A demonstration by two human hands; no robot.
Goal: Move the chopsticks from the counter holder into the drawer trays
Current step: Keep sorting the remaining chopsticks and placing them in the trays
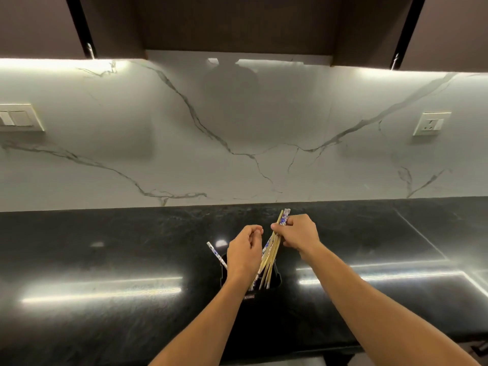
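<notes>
**Bundle gripped near top, tips still in the holder**

Landmark = the black holder (276,276) on the dark counter (105,260), near the front edge.

Key relation: the chopstick bundle (272,256) leans up and away from the holder, long axis tilted toward the backsplash (237,128) and a bit to the right. Lower ends are w/in the holder mouth; upper ends stick out past the right hand (299,235). That hand sits above and behind the holder, fingers closed around the bundle near its top – wooden sticks plus at least one blue-patterned one. It's the hand actually on the load.

Left hand (245,250) is directly over the holder's left side, fingers curled in loosely, thumb near fingertips. Can't tell if it pinches anything; looks empty.

Holder contents: the gripped bundle, plus one lone blue-and-white chopstick (217,254) poking out up-left of the holder, just beside the left wrist, untouched.

Judgement: pull should follow the stick axis, up and out, so tips clear the rim w/o tipping the holder. Left hand is nearer the stray stick. Drawer and trays aren't in view.
</notes>
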